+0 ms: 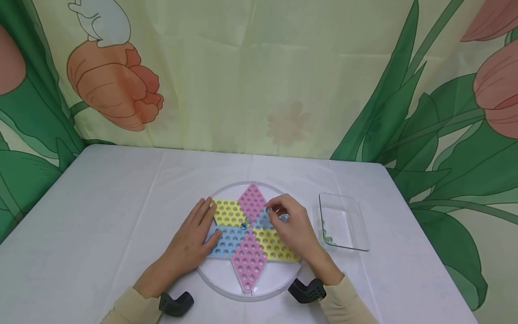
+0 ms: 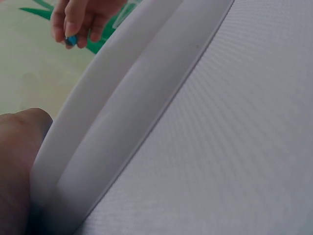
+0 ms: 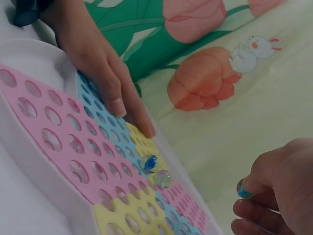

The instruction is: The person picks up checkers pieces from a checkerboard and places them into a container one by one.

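A Chinese checkers board (image 1: pixel 249 265) has a round white base and a star of pink, yellow and blue perforated sections. My left hand (image 1: pixel 190 240) rests with extended fingers along its left side, over the yellow and blue sections. Above the right blue section, my right hand (image 1: pixel 293 225) pinches a glass marble (image 3: pixel 243 189) with a turquoise swirl between thumb and fingertips. A blue-swirled marble (image 3: pixel 150 163) and a pale green marble (image 3: pixel 163 179) sit side by side near the star's centre. Something glassy also shows beneath my right fingers in the head view.
A clear rectangular container (image 1: pixel 351 223) stands to the right of the board, with several green-tinted marbles (image 1: pixel 328 240) along its near-left side. A white cloth (image 1: pixel 101 216) covers the table. Behind it hangs a curtain (image 1: pixel 226 90) printed with tulips and a rabbit.
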`<action>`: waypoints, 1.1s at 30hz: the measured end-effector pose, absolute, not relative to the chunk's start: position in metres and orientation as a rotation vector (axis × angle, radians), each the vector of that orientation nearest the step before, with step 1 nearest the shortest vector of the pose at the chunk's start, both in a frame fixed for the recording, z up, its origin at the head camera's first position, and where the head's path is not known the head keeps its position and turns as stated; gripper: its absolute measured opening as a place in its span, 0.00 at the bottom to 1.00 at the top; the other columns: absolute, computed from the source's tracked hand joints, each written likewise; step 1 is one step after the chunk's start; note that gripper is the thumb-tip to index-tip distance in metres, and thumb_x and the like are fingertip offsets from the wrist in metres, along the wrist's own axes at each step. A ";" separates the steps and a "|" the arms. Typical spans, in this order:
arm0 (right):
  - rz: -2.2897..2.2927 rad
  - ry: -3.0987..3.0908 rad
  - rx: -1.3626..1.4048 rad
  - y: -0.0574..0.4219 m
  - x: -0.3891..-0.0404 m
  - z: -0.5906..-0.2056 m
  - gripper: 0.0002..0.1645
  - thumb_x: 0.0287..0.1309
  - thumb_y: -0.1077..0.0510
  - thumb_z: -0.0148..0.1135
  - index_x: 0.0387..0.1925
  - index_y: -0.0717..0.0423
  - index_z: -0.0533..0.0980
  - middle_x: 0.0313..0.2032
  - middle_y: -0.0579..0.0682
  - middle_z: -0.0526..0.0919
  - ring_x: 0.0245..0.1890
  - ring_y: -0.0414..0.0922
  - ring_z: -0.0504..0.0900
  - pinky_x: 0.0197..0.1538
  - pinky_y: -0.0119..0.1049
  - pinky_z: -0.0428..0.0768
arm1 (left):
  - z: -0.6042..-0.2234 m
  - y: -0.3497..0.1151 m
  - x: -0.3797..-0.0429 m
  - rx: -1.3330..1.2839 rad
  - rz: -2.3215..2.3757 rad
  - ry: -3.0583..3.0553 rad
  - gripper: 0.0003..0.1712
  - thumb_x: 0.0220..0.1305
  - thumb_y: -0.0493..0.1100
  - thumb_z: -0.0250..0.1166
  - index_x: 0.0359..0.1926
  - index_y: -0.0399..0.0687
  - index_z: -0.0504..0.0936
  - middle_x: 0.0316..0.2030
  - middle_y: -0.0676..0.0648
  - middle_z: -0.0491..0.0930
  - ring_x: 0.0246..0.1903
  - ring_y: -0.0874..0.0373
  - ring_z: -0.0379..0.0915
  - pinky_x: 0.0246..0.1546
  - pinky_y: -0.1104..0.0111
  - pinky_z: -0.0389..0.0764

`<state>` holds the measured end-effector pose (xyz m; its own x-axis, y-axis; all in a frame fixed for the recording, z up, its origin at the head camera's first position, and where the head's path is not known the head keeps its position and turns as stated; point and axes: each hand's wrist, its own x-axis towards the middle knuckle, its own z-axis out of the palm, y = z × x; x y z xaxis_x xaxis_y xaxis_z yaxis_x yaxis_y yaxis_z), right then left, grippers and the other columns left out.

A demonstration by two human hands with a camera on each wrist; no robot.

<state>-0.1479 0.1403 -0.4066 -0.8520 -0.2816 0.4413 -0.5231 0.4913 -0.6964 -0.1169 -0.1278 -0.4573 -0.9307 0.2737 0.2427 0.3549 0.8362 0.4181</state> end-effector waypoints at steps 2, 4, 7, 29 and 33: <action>1.294 -2.441 0.690 0.144 -0.148 -0.405 0.10 0.58 0.70 0.63 0.42 0.58 0.80 0.40 0.46 0.82 0.39 0.39 0.80 0.44 0.33 0.84 | -0.458 -0.127 -0.117 -0.488 -0.693 -2.843 0.41 0.69 0.51 0.58 0.74 0.35 0.57 0.77 0.39 0.50 0.78 0.42 0.41 0.75 0.48 0.53; 1.304 -2.415 0.696 0.146 -0.148 -0.404 0.10 0.58 0.70 0.63 0.41 0.59 0.80 0.39 0.46 0.83 0.39 0.41 0.81 0.45 0.33 0.84 | -0.458 -0.127 -0.117 -0.487 -0.689 -2.842 0.41 0.69 0.51 0.58 0.74 0.35 0.57 0.77 0.39 0.50 0.78 0.42 0.42 0.75 0.48 0.53; 1.321 -2.400 0.689 0.150 -0.148 -0.401 0.10 0.58 0.71 0.63 0.41 0.59 0.80 0.40 0.46 0.83 0.39 0.42 0.81 0.45 0.34 0.84 | -0.457 -0.127 -0.117 -0.485 -0.691 -2.845 0.41 0.69 0.51 0.58 0.74 0.35 0.57 0.77 0.39 0.50 0.78 0.42 0.41 0.75 0.48 0.53; 1.351 -2.375 0.529 0.176 -0.146 -0.382 0.12 0.58 0.70 0.63 0.41 0.54 0.81 0.41 0.47 0.83 0.40 0.42 0.82 0.49 0.24 0.81 | -0.458 -0.127 -0.118 -0.491 -0.677 -2.836 0.41 0.69 0.52 0.58 0.74 0.35 0.57 0.78 0.39 0.50 0.78 0.43 0.42 0.75 0.48 0.54; 1.344 -2.381 0.490 0.180 -0.145 -0.378 0.11 0.59 0.69 0.64 0.41 0.55 0.81 0.41 0.47 0.83 0.40 0.42 0.82 0.48 0.22 0.81 | -0.458 -0.127 -0.117 -0.491 -0.678 -2.839 0.41 0.69 0.52 0.58 0.74 0.35 0.58 0.77 0.39 0.50 0.78 0.43 0.42 0.75 0.48 0.54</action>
